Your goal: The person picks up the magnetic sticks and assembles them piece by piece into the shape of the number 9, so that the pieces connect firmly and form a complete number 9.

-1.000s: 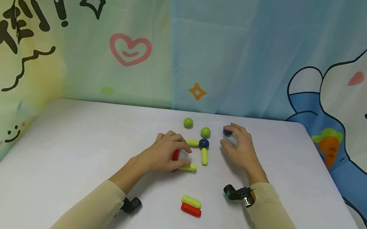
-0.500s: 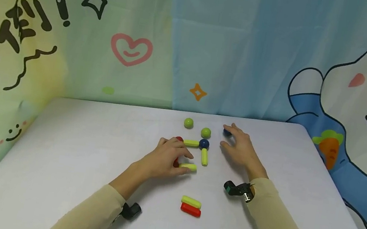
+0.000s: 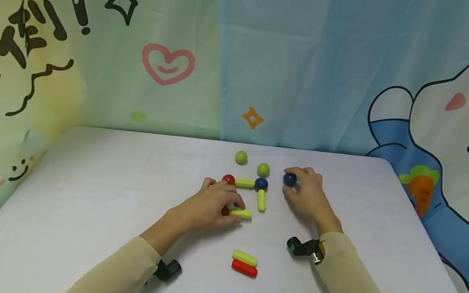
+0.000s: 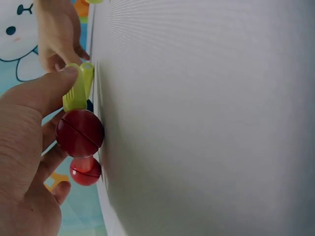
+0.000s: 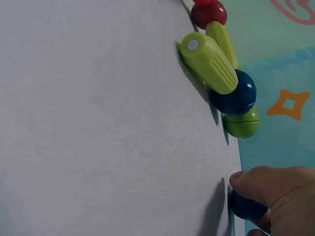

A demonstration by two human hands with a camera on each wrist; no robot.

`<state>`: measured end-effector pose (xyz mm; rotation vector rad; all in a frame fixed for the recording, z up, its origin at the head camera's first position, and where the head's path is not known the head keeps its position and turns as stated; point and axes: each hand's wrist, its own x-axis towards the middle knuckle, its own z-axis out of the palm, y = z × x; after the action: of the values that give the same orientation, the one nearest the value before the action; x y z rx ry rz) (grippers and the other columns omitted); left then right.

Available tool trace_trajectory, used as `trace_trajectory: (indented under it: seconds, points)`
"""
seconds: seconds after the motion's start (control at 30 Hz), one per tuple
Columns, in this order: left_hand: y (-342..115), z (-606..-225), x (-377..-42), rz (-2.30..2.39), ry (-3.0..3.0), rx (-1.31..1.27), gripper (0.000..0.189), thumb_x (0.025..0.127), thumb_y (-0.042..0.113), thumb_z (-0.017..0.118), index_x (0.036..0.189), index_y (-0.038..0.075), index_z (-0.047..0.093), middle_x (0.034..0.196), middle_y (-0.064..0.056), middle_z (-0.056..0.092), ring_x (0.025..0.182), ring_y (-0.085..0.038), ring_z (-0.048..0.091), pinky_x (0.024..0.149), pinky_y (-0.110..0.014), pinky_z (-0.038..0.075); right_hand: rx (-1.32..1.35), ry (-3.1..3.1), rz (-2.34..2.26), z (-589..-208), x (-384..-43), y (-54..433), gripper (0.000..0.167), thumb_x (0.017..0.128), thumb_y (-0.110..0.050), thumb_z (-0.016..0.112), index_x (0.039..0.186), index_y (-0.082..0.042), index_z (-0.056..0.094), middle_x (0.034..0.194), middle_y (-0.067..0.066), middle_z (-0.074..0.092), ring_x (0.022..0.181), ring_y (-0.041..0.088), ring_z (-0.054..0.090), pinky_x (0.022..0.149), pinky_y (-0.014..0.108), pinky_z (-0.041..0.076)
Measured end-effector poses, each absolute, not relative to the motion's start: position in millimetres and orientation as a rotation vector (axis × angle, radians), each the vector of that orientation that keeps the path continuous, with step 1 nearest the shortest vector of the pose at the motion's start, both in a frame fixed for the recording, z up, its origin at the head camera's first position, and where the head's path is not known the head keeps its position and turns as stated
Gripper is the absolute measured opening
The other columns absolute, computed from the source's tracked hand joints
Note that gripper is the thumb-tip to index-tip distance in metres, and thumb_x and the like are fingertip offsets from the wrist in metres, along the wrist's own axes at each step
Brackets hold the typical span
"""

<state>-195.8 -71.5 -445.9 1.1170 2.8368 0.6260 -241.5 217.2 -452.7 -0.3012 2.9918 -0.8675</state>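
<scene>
My left hand (image 3: 210,205) pinches a yellow-green rod (image 4: 75,93) by its end, thumb on one side. This rod sticks out from a red ball (image 4: 79,133). A short red rod (image 4: 83,164) links that ball to a second red ball (image 3: 229,180), partly behind the hand in the head view. From there another yellow-green rod (image 3: 245,183) runs to a blue ball (image 3: 261,184), which carries one more yellow-green rod (image 3: 261,201) pointing toward me. My right hand (image 3: 308,194) holds a loose blue ball (image 3: 290,180) between thumb and fingers, right of the joined pieces.
Two green balls (image 3: 241,157) lie toward the back of the white table (image 3: 122,176). Nearer to me, a loose yellow-green rod (image 3: 245,257) and a red rod (image 3: 244,268) lie side by side. A printed curtain (image 3: 273,62) hangs behind the table.
My right hand has drawn the loose blue ball a little toward me. My left hand has shifted slightly, and the far red ball now shows beyond its fingers.
</scene>
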Motion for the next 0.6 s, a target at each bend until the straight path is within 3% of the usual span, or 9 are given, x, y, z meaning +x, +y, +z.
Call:
trace_trajectory:
  seconds: [0.2,0.4,0.6]
  points:
    - [-69,-444,-194,0.599,2.822,1.106,0.023,0.09,0.036,0.079,0.11,0.026,0.076,0.102,0.013,0.069,0.102,-0.01,0.056,0.099,-0.049,0.033,-0.399,3.044,-0.844,-454,-230,217,0.04,0.096,-0.011,0.069,0.135,-0.005,0.062,0.127,0.024,0.06,0.11,0.037,0.061,0.096,0.053,0.051]
    - [-69,-444,-195,0.595,2.847,1.09,0.021,0.09,0.035,0.08,0.108,0.026,0.076,0.098,0.013,0.068,0.098,-0.009,0.055,0.1,-0.05,0.033,-0.416,3.02,-0.882,-449,-215,218,0.044,0.095,-0.014,0.07,0.137,-0.004,0.059,0.122,0.021,0.066,0.108,0.037,0.065,0.094,0.053,0.053]
    - [-69,-448,-195,0.599,2.843,1.089,0.02,0.091,0.035,0.079,0.109,0.027,0.076,0.096,0.014,0.066,0.097,-0.008,0.054,0.099,-0.05,0.033,-0.358,3.017,-0.92,-450,-200,219,0.04,0.093,-0.02,0.074,0.129,-0.006,0.064,0.11,0.015,0.07,0.1,0.031,0.067,0.089,0.049,0.055]
